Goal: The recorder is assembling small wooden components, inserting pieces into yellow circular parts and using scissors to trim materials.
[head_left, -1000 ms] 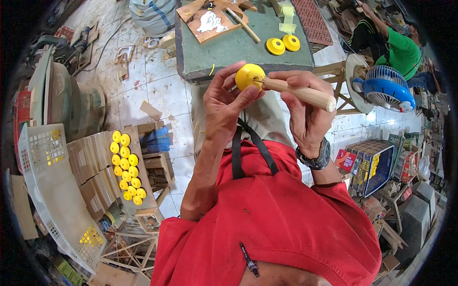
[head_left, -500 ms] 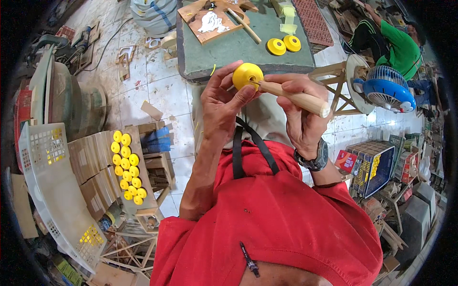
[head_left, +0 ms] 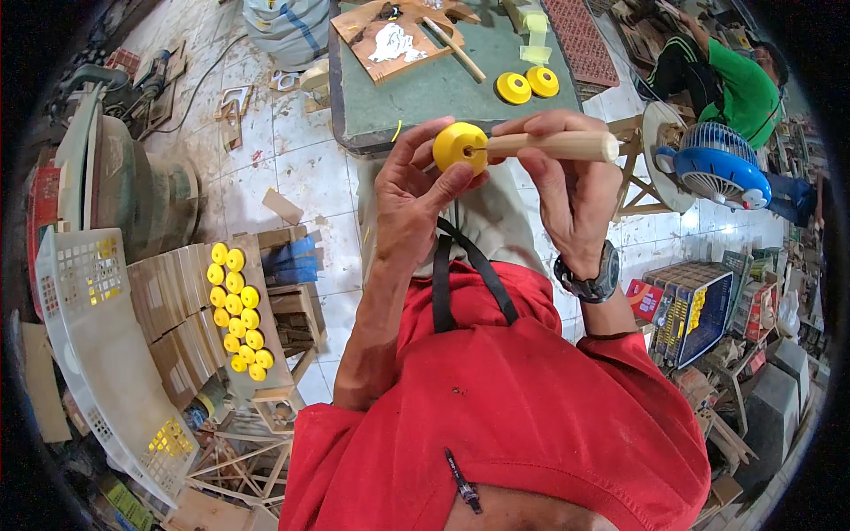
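We've got one yellow wheel [head_left: 452,140] in hand, held up just off the near edge of the green table [head_left: 381,99]. Left hand [head_left: 412,190] pinches it, thumb on the near face, fingers wrapped round behind. Right hand [head_left: 580,181] pinches a wooden handle [head_left: 567,147] between thumb and fingers, its thin tip at the wheel's centre hole. Hard to say from here how deep that tip sits.

Progress: we'd call this wheel partway, since the tool is at the hole and both hands are on it. The others are out of hand; we can't tell which are finished and which are left.

Counts: one wheel held, one tool. Two loose wheels [head_left: 513,88] on the table's far right part, side by side, dark ring at each centre. About sixteen small wheels [head_left: 234,282] crowded on a board [head_left: 270,341] to the left. More yellow shows through one white basket [head_left: 115,354] at left and in one blue crate [head_left: 706,323] at right; not countable. Far left of the table: one brown board [head_left: 363,49], one stick [head_left: 454,50].
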